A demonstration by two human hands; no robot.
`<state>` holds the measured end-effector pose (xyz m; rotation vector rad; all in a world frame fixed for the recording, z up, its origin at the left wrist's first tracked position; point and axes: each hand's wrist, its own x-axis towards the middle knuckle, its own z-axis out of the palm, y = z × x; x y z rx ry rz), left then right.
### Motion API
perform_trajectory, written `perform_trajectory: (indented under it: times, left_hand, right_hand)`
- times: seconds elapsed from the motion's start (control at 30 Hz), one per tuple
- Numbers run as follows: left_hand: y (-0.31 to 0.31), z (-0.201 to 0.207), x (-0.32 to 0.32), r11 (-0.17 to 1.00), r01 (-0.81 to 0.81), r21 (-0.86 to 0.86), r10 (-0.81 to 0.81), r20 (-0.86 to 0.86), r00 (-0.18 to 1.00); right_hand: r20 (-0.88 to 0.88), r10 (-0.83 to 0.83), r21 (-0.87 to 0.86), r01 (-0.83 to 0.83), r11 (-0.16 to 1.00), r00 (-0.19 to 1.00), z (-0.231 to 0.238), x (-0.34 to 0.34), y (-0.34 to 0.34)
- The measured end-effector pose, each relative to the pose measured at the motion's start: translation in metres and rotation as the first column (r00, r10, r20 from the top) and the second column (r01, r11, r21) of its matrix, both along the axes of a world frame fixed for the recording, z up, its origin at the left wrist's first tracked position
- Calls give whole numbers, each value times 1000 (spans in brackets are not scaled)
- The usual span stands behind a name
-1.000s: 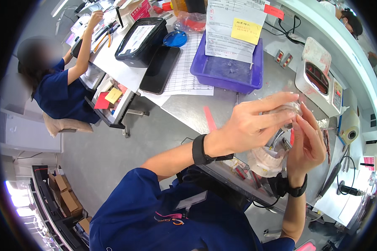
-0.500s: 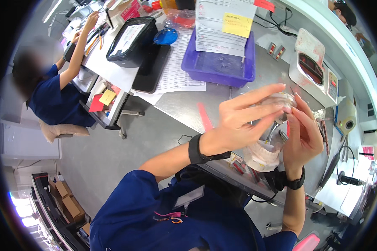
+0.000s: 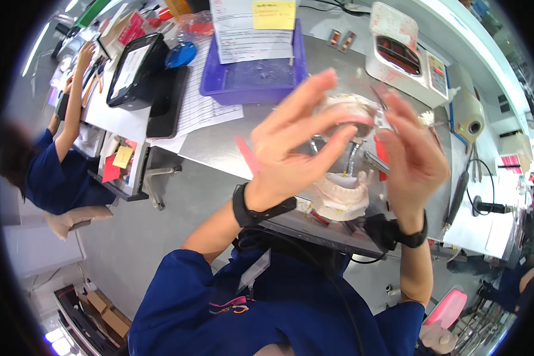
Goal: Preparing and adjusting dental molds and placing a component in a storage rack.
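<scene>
A hinged metal dental articulator (image 3: pixel 352 159) stands open at the table's front edge, with a plaster tooth cast above and another below. The upper dental cast (image 3: pixel 355 105) has a pink band along its edge. My left hand (image 3: pixel 293 142) reaches around it from the left, fingers and thumb on either side and partly covering it. Just right of this cast is my right hand (image 3: pixel 415 160), blurred, its fingers apart and no held object visible. The lower dental cast (image 3: pixel 340 199) sits between my wrists, teeth upward.
A purple tray (image 3: pixel 249 95) with a paper form stands behind my hands. Left of it are a black phone (image 3: pixel 169 104) and a black box (image 3: pixel 135 71). A white heating device (image 3: pixel 406 59) stands at back right. A co-worker (image 3: pixel 65 160) sits at the far left.
My view has shifted, so the bench appears further left. My right hand has come away from the upper cast and its fingers have spread. More of both casts now shows.
</scene>
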<state>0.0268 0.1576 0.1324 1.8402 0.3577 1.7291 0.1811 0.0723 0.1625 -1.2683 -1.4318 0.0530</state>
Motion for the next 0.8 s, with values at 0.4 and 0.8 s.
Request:
perform_trajectory:
  times: [0.4,0.8]
  left_hand:
    - [-4,19,-42,919,340,-201,-392,-572,721]
    - [-37,7,-43,980,199,21,-158,-532,832]
  right_hand:
    - [29,-931,-140,924,356,363,6,286,-235]
    - [-522,-709,-321,661,679,474,-11,316,-200]
